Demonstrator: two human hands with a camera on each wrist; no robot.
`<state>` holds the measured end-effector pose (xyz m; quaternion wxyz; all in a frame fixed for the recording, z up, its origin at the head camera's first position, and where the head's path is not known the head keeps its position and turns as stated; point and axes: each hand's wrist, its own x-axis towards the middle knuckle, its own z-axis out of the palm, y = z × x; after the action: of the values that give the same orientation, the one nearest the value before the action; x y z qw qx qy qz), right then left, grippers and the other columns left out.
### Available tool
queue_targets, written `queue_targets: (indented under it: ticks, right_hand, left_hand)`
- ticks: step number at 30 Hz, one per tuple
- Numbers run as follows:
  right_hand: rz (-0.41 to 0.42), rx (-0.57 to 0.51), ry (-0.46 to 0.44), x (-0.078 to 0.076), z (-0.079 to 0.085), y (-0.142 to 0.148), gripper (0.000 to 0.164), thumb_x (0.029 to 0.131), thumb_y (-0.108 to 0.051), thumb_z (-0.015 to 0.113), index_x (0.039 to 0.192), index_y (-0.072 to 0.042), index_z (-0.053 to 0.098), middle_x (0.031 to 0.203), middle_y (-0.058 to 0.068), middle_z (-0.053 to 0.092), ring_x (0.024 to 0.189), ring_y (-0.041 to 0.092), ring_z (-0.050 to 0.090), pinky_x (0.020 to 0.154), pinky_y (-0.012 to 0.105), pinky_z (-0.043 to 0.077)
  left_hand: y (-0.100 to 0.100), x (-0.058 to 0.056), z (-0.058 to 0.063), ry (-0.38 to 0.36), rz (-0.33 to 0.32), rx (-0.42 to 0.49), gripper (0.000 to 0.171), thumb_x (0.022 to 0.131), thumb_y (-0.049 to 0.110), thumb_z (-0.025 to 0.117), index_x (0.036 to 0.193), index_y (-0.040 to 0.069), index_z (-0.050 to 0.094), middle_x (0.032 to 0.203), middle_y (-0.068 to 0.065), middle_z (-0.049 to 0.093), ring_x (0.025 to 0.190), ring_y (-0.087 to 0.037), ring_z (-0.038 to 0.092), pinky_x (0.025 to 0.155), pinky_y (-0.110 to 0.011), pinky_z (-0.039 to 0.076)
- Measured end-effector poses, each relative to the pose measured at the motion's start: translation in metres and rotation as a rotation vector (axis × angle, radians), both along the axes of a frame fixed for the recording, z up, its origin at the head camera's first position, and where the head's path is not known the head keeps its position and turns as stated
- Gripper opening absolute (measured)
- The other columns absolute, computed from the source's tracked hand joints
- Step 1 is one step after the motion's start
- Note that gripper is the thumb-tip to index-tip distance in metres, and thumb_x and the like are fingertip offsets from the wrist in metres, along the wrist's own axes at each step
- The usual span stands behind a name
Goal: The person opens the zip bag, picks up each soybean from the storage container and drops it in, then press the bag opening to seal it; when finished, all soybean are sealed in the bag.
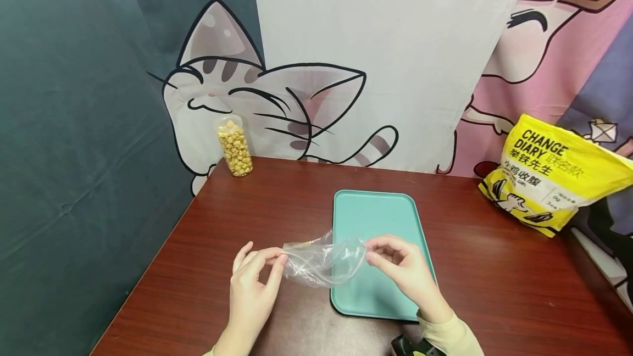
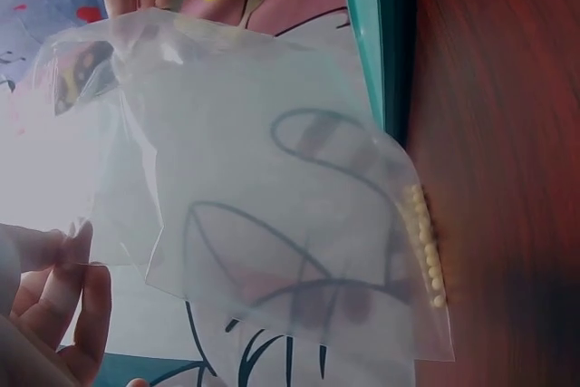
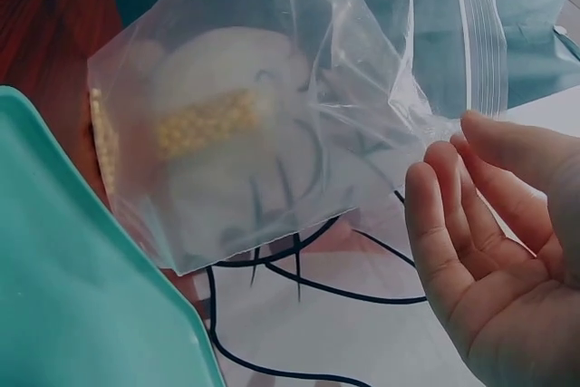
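Note:
A clear zip bag (image 1: 321,262) hangs upright between my two hands, near the tray's left edge. My left hand (image 1: 254,287) pinches one top corner between thumb and finger, the other fingers spread loosely. At the opposite corner my right hand (image 1: 405,271) pinches the plastic with its thumb and fingertips. Small round yellow pieces (image 2: 426,246) line the bottom of the bag in the left wrist view. The ridged zip strip (image 3: 480,47) shows near the mouth in the right wrist view. The bag overlaps a teal tray (image 1: 373,213) in the head view.
A clear tube of popcorn (image 1: 234,150) stands at the table's back left corner. A yellow printed pouch (image 1: 549,174) is at the back right. The brown table (image 1: 277,196) meets a cartoon-printed cloth (image 1: 395,43) behind it. Something black lies by my right sleeve.

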<state>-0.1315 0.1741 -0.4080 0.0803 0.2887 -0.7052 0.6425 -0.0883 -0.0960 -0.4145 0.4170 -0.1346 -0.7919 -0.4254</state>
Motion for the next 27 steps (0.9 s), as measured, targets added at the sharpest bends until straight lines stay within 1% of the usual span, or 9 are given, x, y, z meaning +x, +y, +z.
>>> queue_targets:
  ticks: [5, 10, 13, 16, 21, 24, 27]
  right_hand:
    - [-0.034, 0.031, 0.018, 0.0007, -0.0001, -0.0012, 0.017, 0.082, 0.011, 0.063, 0.094, -0.001, 0.066, 0.087, 0.000, 0.065, 0.072, 0.011, 0.064, 0.064, 0.026, 0.052]
    - [-0.019, 0.039, 0.025, 0.0001, -0.0013, -0.0022, 0.018, 0.081, 0.013, 0.064, 0.095, 0.000, 0.065, 0.085, 0.001, 0.066, 0.074, 0.010, 0.063, 0.065, 0.024, 0.051]
    - [-0.027, 0.054, 0.027, -0.0003, -0.0021, -0.0024, 0.019, 0.080, 0.012, 0.065, 0.096, 0.001, 0.065, 0.085, 0.002, 0.065, 0.075, 0.010, 0.061, 0.065, 0.023, 0.049]
    - [-0.040, 0.058, 0.029, -0.0004, -0.0025, -0.0028, 0.020, 0.080, 0.012, 0.065, 0.097, 0.002, 0.066, 0.086, 0.001, 0.065, 0.076, 0.010, 0.061, 0.065, 0.023, 0.049]
    - [-0.060, 0.073, 0.049, -0.0008, -0.0025, -0.0037, 0.022, 0.081, 0.011, 0.066, 0.100, 0.002, 0.067, 0.089, 0.001, 0.065, 0.079, 0.010, 0.061, 0.067, 0.022, 0.050]
    - [-0.058, 0.099, 0.060, -0.0012, -0.0030, -0.0041, 0.021, 0.081, 0.009, 0.066, 0.100, 0.000, 0.068, 0.089, 0.003, 0.065, 0.080, 0.010, 0.060, 0.069, 0.022, 0.049]
    - [-0.057, 0.119, 0.069, -0.0012, -0.0033, -0.0047, 0.021, 0.082, 0.008, 0.066, 0.100, -0.002, 0.069, 0.088, 0.005, 0.065, 0.081, 0.010, 0.060, 0.072, 0.022, 0.049]
  left_hand:
    - [0.0001, 0.0001, 0.0002, 0.002, -0.014, 0.010, 0.018, 0.076, -0.001, 0.073, 0.089, 0.011, 0.069, 0.068, 0.004, 0.067, 0.070, -0.010, 0.059, 0.104, -0.028, 0.028]
    - [-0.0003, -0.0002, 0.0005, 0.002, -0.021, 0.004, 0.018, 0.077, -0.001, 0.072, 0.089, 0.012, 0.068, 0.069, 0.008, 0.066, 0.071, -0.007, 0.060, 0.104, -0.028, 0.029]
    - [-0.0003, -0.0002, 0.0000, -0.007, -0.033, -0.005, 0.018, 0.078, -0.001, 0.072, 0.089, 0.013, 0.068, 0.070, 0.011, 0.066, 0.072, -0.005, 0.059, 0.104, -0.029, 0.029]
    - [0.0002, -0.0001, -0.0001, -0.006, -0.047, -0.017, 0.016, 0.078, 0.001, 0.072, 0.089, 0.013, 0.068, 0.071, 0.012, 0.066, 0.073, -0.004, 0.059, 0.104, -0.029, 0.029]
    - [0.0026, 0.0009, -0.0005, -0.006, -0.088, -0.025, 0.013, 0.079, 0.003, 0.072, 0.087, 0.012, 0.068, 0.071, 0.008, 0.067, 0.072, -0.008, 0.059, 0.104, -0.032, 0.028]
    - [0.0043, 0.0014, -0.0010, -0.006, -0.099, -0.040, 0.010, 0.081, 0.006, 0.071, 0.088, 0.013, 0.068, 0.072, 0.008, 0.066, 0.071, -0.008, 0.058, 0.104, -0.034, 0.028]
    - [0.0057, 0.0016, -0.0010, 0.003, -0.098, -0.055, 0.002, 0.086, 0.013, 0.068, 0.088, 0.013, 0.068, 0.071, 0.009, 0.065, 0.071, -0.008, 0.058, 0.104, -0.034, 0.028]
